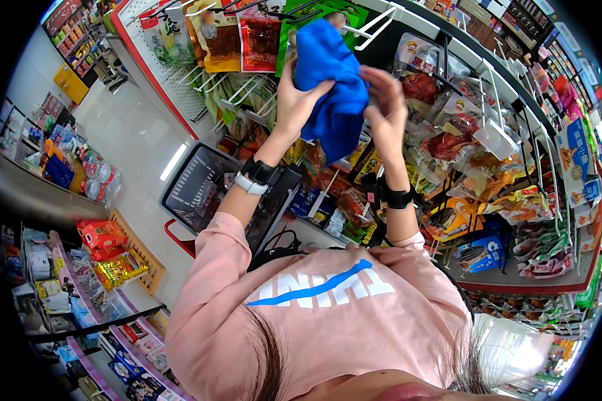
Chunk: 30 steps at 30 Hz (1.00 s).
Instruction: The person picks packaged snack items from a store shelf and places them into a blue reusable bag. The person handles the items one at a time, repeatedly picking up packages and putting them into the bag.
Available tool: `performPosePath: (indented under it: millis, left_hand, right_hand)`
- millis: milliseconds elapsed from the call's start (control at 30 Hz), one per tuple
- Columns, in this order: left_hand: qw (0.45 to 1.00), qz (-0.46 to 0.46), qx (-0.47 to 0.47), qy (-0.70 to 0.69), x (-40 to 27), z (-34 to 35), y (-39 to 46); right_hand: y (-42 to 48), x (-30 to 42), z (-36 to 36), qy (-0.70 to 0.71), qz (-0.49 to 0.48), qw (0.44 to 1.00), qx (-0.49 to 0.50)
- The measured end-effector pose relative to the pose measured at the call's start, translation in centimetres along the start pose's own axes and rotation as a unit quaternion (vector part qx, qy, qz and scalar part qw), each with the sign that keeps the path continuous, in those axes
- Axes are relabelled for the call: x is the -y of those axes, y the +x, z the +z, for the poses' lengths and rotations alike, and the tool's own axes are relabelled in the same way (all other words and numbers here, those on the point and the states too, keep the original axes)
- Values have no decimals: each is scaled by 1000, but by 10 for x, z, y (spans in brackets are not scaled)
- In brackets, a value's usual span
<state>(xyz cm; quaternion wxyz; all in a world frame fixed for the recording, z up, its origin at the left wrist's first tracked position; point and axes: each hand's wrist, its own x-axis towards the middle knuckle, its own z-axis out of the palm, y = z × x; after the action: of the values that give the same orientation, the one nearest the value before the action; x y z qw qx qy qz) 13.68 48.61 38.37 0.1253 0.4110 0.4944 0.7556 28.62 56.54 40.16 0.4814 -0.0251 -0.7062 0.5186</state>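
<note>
A crumpled blue cloth (338, 80) hangs in front of the snack rack, pinched along its left side by my left hand (298, 103). The thumb lies across the cloth's front, and its lower end droops to a point. My right hand (389, 105), slightly blurred, is beside the cloth's right edge with fingers apart; whether the fingertips touch it is unclear. Behind the cloth, a green food bag (351, 15) is partly hidden. To its left hang a red food packet (258, 45) and a yellow food packet (219, 47).
White metal hooks (379, 30) jut out near the cloth. Clear vacuum-packed food (451, 140) hangs to the right. A dark grey shopping basket (173, 185) with a red handle (179, 240) stands lower left, beside the tiled floor (130, 120). A red shelf edge (542, 288) curves at right.
</note>
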Motion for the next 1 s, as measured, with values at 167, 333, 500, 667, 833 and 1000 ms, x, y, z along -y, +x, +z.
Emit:
performPosePath:
  millis: [167,333,500,667,833,1000]
  left_hand:
    - [961,192,-3,198,-3,1,18]
    - [944,253,75,198,-10,13,33]
    - [939,236,188,167,-7,13,57]
    - [932,237,253,109,14,13,101]
    - [969,-29,227,-93,22,17,91]
    - [977,-24,160,-140,12,23,73]
  right_hand:
    - [41,27,-10,-265,-279,920,-71]
    - [54,23,3,-396,-306,866,8]
    - [54,22,7,-380,-295,877,4]
    - [51,19,7,-340,-284,897,12]
    - [50,28,5,-324,-312,893,4]
    - [47,26,5,-316,-296,901,10]
